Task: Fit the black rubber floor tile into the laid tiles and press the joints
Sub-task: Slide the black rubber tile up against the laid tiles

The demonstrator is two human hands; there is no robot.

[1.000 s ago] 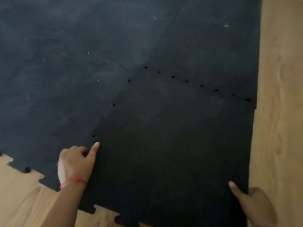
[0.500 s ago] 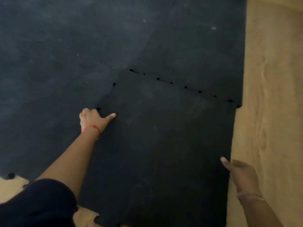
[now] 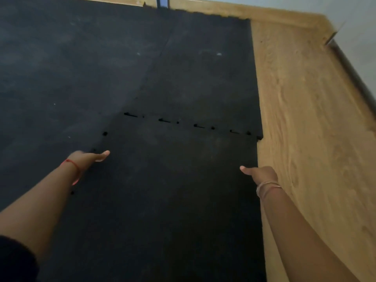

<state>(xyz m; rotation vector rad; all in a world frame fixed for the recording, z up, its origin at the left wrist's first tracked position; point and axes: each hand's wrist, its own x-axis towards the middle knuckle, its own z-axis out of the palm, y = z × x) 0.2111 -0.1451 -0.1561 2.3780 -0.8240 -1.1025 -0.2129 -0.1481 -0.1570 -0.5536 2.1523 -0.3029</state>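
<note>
The black rubber floor tile (image 3: 162, 190) lies flat in the near middle, bordered by the laid tiles (image 3: 61, 68) on its left and far sides. Dark gaps show along the far joint (image 3: 183, 123), and round holes mark the left joint (image 3: 104, 133). My left hand (image 3: 87, 156) rests on the left joint with its fingers curled under and its thumb pointing right; it is blurred. My right hand (image 3: 260, 175) is at the tile's right edge, thumb on top and fingers hidden over the edge.
Bare wooden floor (image 3: 305, 129) runs along the right of the tiles up to a wooden skirting (image 3: 284, 19) and a pale wall (image 3: 356, 27). A dark metal strip (image 3: 350, 64) runs along the wall's foot at the right.
The view has tipped up, so the far wall shows. Both arms have stretched forward: my left hand moved up the left joint, my right hand slid farther along the right edge.
</note>
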